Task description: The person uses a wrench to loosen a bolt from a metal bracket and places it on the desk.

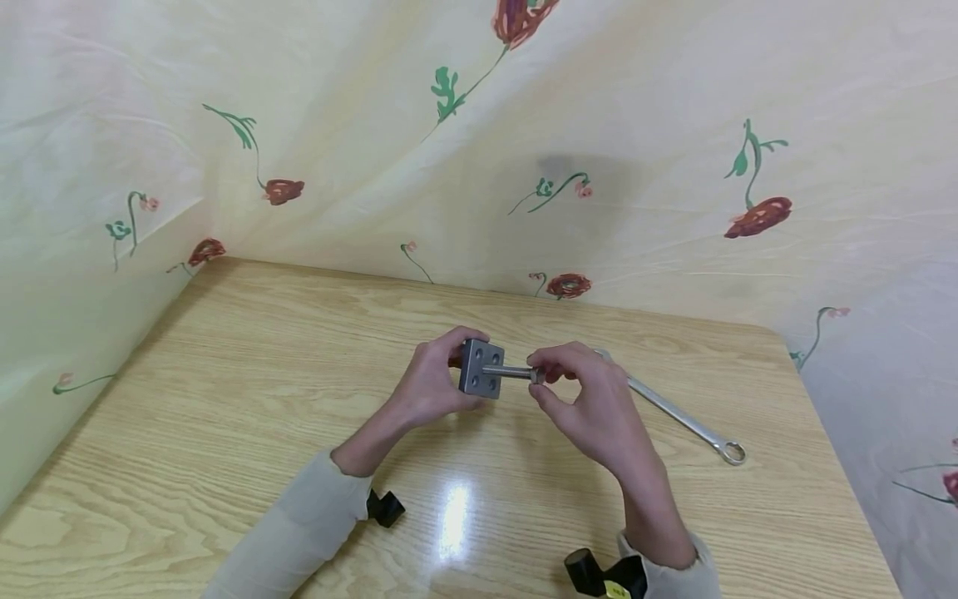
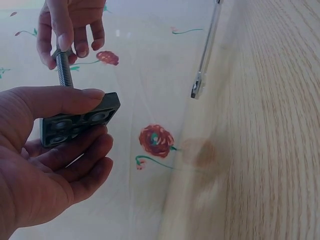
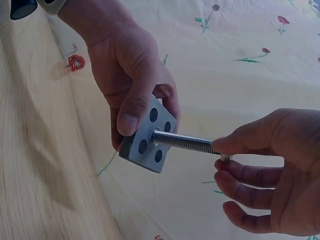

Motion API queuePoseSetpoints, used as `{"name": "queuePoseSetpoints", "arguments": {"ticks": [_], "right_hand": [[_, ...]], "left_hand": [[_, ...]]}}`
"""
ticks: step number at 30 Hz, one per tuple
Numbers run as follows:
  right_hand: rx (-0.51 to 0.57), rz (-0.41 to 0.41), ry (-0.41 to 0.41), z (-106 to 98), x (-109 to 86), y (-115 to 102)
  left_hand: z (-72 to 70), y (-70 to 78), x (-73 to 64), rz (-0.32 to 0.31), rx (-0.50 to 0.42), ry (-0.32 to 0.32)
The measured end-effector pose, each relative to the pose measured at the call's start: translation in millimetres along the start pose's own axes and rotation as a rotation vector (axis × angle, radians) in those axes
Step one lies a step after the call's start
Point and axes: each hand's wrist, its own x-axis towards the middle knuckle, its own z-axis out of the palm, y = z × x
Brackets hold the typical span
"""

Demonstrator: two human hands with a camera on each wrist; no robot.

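Note:
My left hand grips a square grey metal plate by its edges, thumb on one side and fingers on the other. Holes sit near the plate's corners, as the right wrist view shows. From the middle of its face a threaded bolt sticks out towards the right. My right hand pinches the bolt's head end between thumb and fingers; the head is partly covered by them. Plate and bolt are held above the table. In the left wrist view the left thumb lies across the plate's edge.
A long combination wrench lies on the wooden table just right of my right hand, its ring end towards the front right. Floral cloth hangs behind and along the sides. Black wrist cameras are strapped at both sleeves.

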Motion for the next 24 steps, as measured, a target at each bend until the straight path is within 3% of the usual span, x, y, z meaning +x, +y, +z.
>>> {"name": "queuePoseSetpoints", "arguments": {"ticks": [3,9,13,18,24], "right_hand": [[0.006,0.022,-0.032,-1.5,1.0,0.5],[0.024,0.214,-0.116,-5.0,1.9,-0.3],[0.028,0.282,-0.124,-4.9,1.1,-2.3],[0.027,0.266,-0.099,-0.8,2.0,-4.3],[0.008,0.126,-0.041,0.7,1.6,-3.2]], "left_hand": [[-0.2,0.4,0.1,-0.002,-0.001,0.000],[-0.6,1.0,-0.3,0.001,0.001,0.003],[0.2,1.1,-0.3,0.002,0.004,0.007],[0.7,0.5,-0.3,0.008,0.005,0.010],[0.0,0.6,0.1,-0.005,0.004,0.005]]}}
